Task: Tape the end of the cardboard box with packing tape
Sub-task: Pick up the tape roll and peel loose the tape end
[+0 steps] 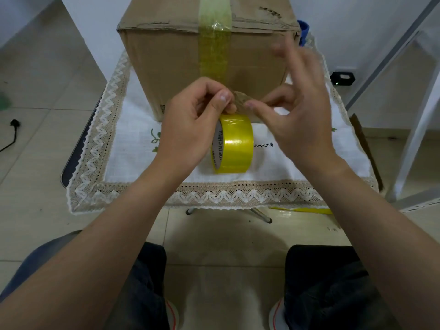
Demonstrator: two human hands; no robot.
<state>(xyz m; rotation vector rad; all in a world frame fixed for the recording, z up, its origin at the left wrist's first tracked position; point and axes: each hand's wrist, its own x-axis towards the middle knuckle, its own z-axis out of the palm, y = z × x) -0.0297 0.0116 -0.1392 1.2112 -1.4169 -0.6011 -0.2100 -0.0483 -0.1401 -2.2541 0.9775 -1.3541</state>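
Head view is showing the cardboard box (166, 67) sitting closed on the lace-edged cloth (133, 148), contents hidden, with a yellowish tape strip (214, 53) running down its front. Just before it, the yellow tape roll (235, 144) is standing on edge. The left hand (190, 125) is pinching the crumpled loose tape end (241, 98) above the roll. The right hand (302, 120) is seemingly pinching it too, its other fingers spread and blurred.

the tape roll's (234, 145) inner core reads "made in china" — partly hidden; nothing else legible.
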